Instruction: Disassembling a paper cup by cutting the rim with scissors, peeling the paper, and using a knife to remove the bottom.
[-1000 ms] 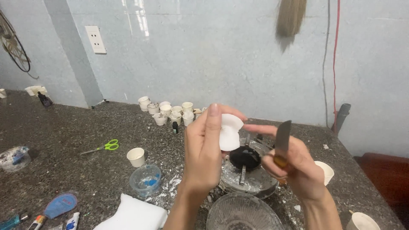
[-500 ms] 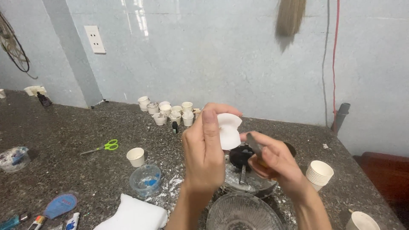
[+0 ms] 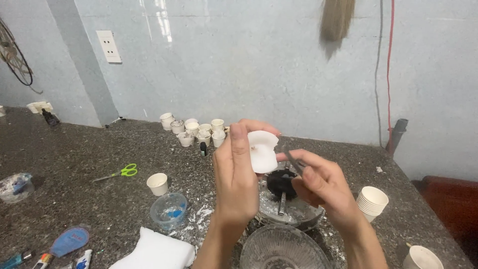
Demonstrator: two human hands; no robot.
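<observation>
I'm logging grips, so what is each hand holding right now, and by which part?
Left hand pinches the white wax-like piece by its left edge. Right hand grips a thin dark blade by its lower end.

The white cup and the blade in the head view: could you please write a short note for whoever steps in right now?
Left hand: holds the white cup up at chest height.
Right hand: grips a thin dark blade, its tip by the cup's side.
Below: a metal pan of white scraps, a glass bowl.
Done: the cup's rim looks cut open.
Left: not clear from this view.
</observation>
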